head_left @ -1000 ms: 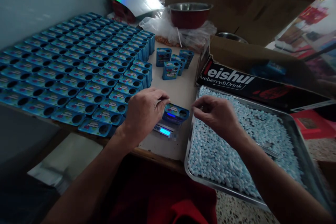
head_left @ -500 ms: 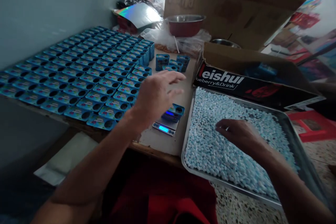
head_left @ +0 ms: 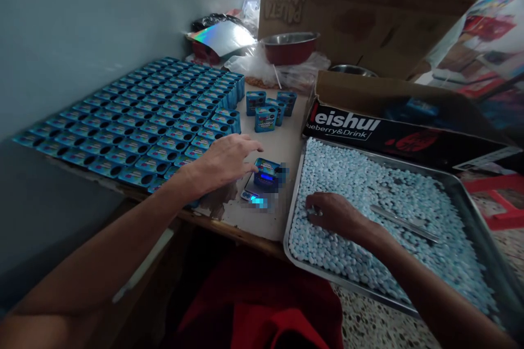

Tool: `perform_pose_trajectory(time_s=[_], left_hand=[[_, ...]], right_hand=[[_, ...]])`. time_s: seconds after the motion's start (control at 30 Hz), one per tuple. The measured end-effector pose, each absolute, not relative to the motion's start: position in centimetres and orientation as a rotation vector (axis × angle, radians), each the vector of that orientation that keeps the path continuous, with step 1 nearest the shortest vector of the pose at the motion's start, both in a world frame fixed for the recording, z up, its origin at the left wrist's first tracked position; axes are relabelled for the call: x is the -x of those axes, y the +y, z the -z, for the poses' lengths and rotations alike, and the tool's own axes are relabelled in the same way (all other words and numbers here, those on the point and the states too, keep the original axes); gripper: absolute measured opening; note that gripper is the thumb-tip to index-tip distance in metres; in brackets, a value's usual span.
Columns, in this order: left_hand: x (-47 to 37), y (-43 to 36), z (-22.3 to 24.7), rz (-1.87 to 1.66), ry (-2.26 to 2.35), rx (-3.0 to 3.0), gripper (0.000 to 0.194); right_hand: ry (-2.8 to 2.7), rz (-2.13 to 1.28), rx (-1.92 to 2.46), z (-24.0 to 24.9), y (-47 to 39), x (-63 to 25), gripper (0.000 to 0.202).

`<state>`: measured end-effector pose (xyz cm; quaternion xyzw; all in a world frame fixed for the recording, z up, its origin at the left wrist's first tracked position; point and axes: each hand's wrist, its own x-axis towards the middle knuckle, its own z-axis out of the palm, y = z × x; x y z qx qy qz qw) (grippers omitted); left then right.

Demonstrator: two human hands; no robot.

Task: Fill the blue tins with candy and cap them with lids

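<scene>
My left hand (head_left: 227,161) is open above the digital scale (head_left: 248,196), its thumb at the near side of a small blue printed container (head_left: 266,172). That container stands on the scale's platform, and the display glows blue. My right hand (head_left: 333,211) is down in the metal tray (head_left: 291,212), its fingers curled around a few of the pale blue and white candies (head_left: 327,163). How many it holds is hidden. A thin metal strip (head_left: 405,223) lies on the candies to the right of this hand.
Rows of blue containers (head_left: 139,120) fill the table's left. Several more containers (head_left: 265,119) stand behind the scale. A black cardboard box (head_left: 368,125) sits behind the tray, with a red bowl (head_left: 290,49) and plastic bags farther back. A red stool (head_left: 495,202) is at right.
My left hand has moved left and down, beside the container on the scale. My right hand has moved left across the tray and curled into the candies, and the metal strip has come into view.
</scene>
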<state>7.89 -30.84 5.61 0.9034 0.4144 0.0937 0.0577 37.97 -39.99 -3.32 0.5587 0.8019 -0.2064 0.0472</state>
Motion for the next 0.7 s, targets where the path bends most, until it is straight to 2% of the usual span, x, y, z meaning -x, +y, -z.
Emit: perform_pose_trajectory(time_s=[0.13, 0.3, 0.4, 0.47, 0.53, 0.6, 0.7], left_hand=[[-7.5, -30.4, -5.9, -0.227, 1.255, -2.761, 0.038], [-7.2, -29.7, -5.3, -0.194, 1.242, -2.726, 0.039], [-7.5, -29.4, -4.6, -0.174, 1.186, -2.754, 0.042], [-8.1, -29.5, -4.0, -0.179, 1.105, -2.786, 0.046], [-9.2, -29.8, -3.4, -0.187, 0.988, -2.793, 0.046], [-10.4, -29.9, -2.9, -0.145, 0.878, -2.759, 0.035], [-11.1, -28.9, -3.1, -0.074, 0.848, -2.725, 0.022]], right_hand=[[2.451, 0.742, -1.826, 2.1, -39.7, -38.9, 0.023], [2.403, 1.079, -1.977, 2.0, -40.1, -40.0, 0.02], [2.166, 1.585, -2.107, 2.7, -40.0, -40.0, 0.014], [1.971, 1.965, -2.187, 3.0, -39.6, -39.8, 0.02], [1.884, 2.162, -2.213, 3.1, -39.2, -39.6, 0.026], [1.981, 2.042, -2.191, 2.9, -38.8, -39.5, 0.026], [2.312, 1.314, -2.175, 1.9, -37.9, -39.6, 0.023]])
